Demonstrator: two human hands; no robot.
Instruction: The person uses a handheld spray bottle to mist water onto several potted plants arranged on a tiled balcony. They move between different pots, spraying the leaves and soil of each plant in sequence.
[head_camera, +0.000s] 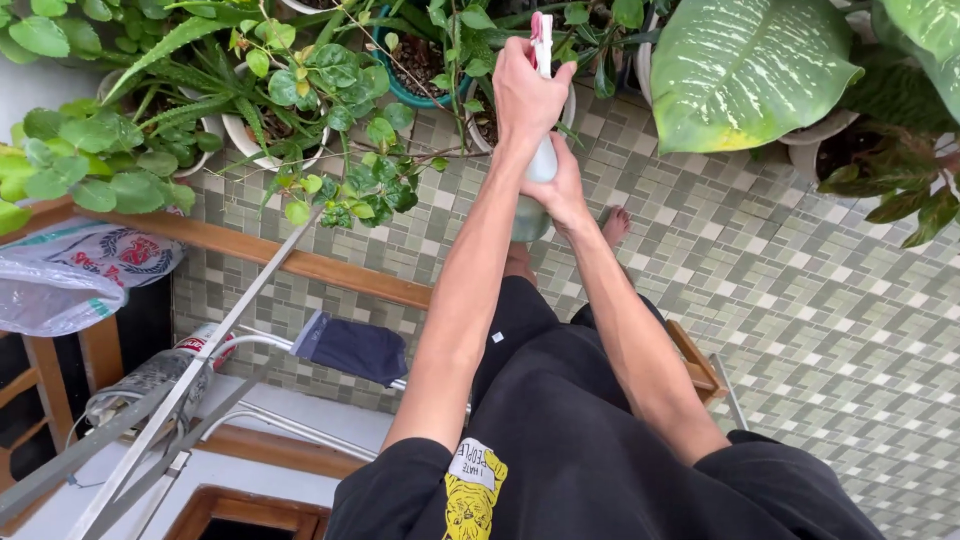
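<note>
I hold a spray bottle out in front of me with both hands, above a tiled floor. My left hand is closed around the neck, just under the pink and white spray head. My right hand cups the pale, translucent body lower down. The nozzle sits close to a group of potted plants with small round green leaves. My bare foot shows on the tiles under the bottle.
A big variegated leaf hangs at the upper right over more pots. A wooden rail crosses the left side, with a plastic bag, metal rods and a dark cloth. Green mosaic tiles cover the floor.
</note>
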